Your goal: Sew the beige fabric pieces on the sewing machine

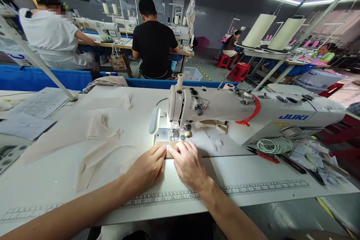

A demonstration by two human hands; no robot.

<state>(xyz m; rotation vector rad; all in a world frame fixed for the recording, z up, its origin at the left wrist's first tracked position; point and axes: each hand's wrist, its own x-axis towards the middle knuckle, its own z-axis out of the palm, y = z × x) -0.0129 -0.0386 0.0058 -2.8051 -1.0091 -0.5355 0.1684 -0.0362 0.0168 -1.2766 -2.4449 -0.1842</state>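
Evidently, the small tan fabric piece (170, 154) is held from both sides so that it lies flat and square in front of the presser-foot area of the JUKI sewing machine (219, 105). The left hand (149, 165) grips its left part with thumb and fingers drawn together. The right hand (188, 161) grasps the right part, its fingers bent over the cloth and its thumb pointing in towards the left hand; whether any fingertip is tucked beneath cannot be told. Holding it this close to the metal needle plate (162, 135) probably gives fine control over the edge, and the lit spot there seems meant to show it clearly. The loose beige fabric panels (101, 129) lie to the left, presumably within reach yet out of the way, while the red-handled snips (267, 156) and the coil of pale green rings (274, 145) sit off to the right, beside the machine's base. As for position, the tan piece is directly at the fingertips of both hands, partly covered by them, with a bare strip showing between the thumbs.
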